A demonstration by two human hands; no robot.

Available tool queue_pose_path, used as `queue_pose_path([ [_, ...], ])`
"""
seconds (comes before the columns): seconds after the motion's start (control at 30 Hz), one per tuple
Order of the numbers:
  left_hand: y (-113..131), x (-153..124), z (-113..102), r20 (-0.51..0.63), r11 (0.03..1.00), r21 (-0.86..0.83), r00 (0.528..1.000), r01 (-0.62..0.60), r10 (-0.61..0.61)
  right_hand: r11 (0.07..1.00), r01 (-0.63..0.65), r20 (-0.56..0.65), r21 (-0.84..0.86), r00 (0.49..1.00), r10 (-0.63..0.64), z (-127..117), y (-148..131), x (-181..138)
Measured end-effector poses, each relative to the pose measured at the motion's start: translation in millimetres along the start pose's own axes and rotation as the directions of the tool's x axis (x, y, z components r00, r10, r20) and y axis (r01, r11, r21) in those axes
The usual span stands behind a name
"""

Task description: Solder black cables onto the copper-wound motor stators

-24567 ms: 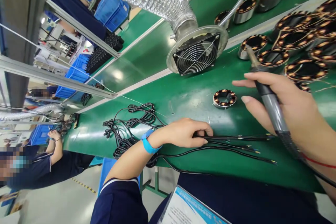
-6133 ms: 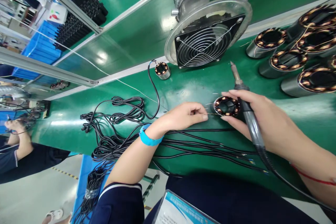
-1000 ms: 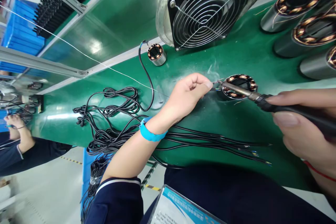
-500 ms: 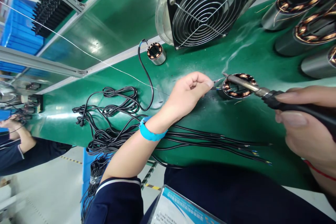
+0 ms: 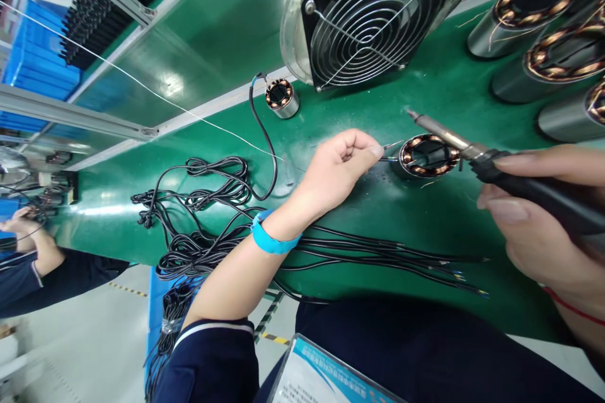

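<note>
- Left hand (image 5: 338,170): thumb and index finger pressed together, pinching a thin wire lead (image 5: 393,145) at the near side of the stator (image 5: 424,170).
- Right hand (image 5: 539,227): fingers closed around the handle of the soldering iron (image 5: 454,138); the tip is raised, apart from the wire lead.
- Stator: stands upright on the green bench (image 5: 340,114), between the two hands, copper windings facing up.
- Lower blue container (image 5: 155,293): located below the bench edge; a banded bundle of black cables (image 5: 174,302) lies in or over it; which of the two cannot be told.
- Upper blue bin (image 5: 40,66): located beyond the rail at upper left; its contents cannot be made out. Black finned parts (image 5: 101,19) are grouped just beside it.
- Loose black cables (image 5: 189,255): coiled on the bench, stripped ends extending below the stator.
- Cabled stator (image 5: 282,101): upright near the rail, black cable attached.
- Larger stators (image 5: 501,34): grouped at right, beyond the fan (image 5: 366,41).
</note>
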State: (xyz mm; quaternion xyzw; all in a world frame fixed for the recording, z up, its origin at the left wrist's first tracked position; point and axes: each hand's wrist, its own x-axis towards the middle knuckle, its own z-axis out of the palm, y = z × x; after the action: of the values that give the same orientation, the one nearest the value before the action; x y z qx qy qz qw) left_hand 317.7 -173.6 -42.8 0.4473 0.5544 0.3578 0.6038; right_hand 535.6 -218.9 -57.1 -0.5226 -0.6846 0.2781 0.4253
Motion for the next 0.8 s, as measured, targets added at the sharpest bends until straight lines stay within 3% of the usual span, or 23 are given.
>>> queue_pose_path([
  [0.1,-0.7,0.1,-0.1,0.001,1.000,0.013,1.000,-0.019,0.019,0.992,0.115,0.053,0.047,0.992,-0.117,3.2,-0.7,5.3],
  [0.2,-0.1,-1.3,0.2,-0.002,0.999,0.029,0.999,-0.045,0.045,0.974,0.225,0.008,0.036,0.974,-0.225,10.8,0.6,7.8],
  [0.33,2.4,-6.3,1.1,-0.008,0.997,0.011,0.997,-0.075,0.075,0.969,0.220,-0.124,0.110,0.971,-0.206,23.9,1.9,9.8],
  [0.4,3.5,-9.5,1.5,0.005,0.995,0.010,0.995,-0.102,0.101,0.972,0.226,-0.148,0.069,0.965,-0.214,28.5,1.1,11.8],
  [0.53,4.6,-15.4,2.2,0.079,0.989,0.050,0.988,-0.136,0.131,0.960,0.263,-0.088,-0.093,0.959,-0.271,32.3,-1.5,17.4],
  [0.67,2.8,-19.2,3.6,0.122,0.986,0.068,0.982,-0.153,0.144,0.961,0.266,-0.088,-0.079,0.958,-0.272,34.0,-4.9,21.4],
  [0.8,-1.0,-20.9,4.6,0.091,0.956,0.099,0.960,-0.275,0.266,0.966,0.257,-0.099,-0.022,0.961,-0.258,37.2,-5.1,21.5],
])
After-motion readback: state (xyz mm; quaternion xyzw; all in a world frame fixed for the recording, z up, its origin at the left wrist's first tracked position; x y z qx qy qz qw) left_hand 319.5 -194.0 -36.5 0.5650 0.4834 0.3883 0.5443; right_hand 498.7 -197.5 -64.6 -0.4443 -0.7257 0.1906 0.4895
